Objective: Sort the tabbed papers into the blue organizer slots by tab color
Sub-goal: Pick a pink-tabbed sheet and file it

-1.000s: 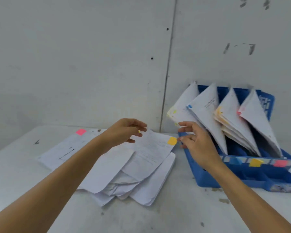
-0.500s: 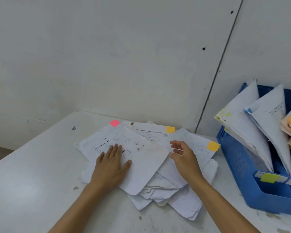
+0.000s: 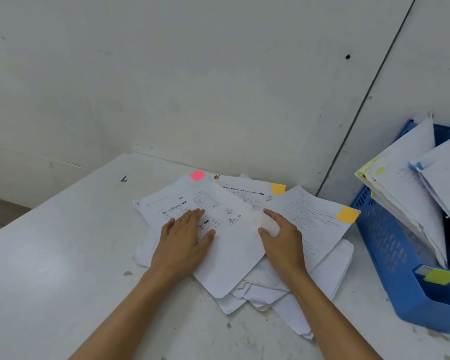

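Observation:
A loose pile of white papers [image 3: 244, 261] lies on the table against the wall. The top sheet carries a pink tab [image 3: 197, 175] at its far corner. Two sheets under it show orange tabs, one orange tab [image 3: 278, 188] farther back and another orange tab [image 3: 347, 214] near the organizer. My left hand [image 3: 185, 237] lies flat, fingers straight, on the pink-tabbed sheet. My right hand [image 3: 281, 237] rests on the pile at that sheet's right edge, thumb and fingers spread. The blue organizer [image 3: 385, 245] stands at the right, holding several sorted stacks.
The white table [image 3: 50, 255] runs to an edge at the left and meets the grey wall [image 3: 218, 87] behind the pile. A yellow label [image 3: 438, 276] marks the organizer's nearest front slot. Small dark marks dot the tabletop.
The view swung left from the organizer to the pile. Both hands came down from the air onto the papers; the left now lies flat on the pink-tabbed sheet.

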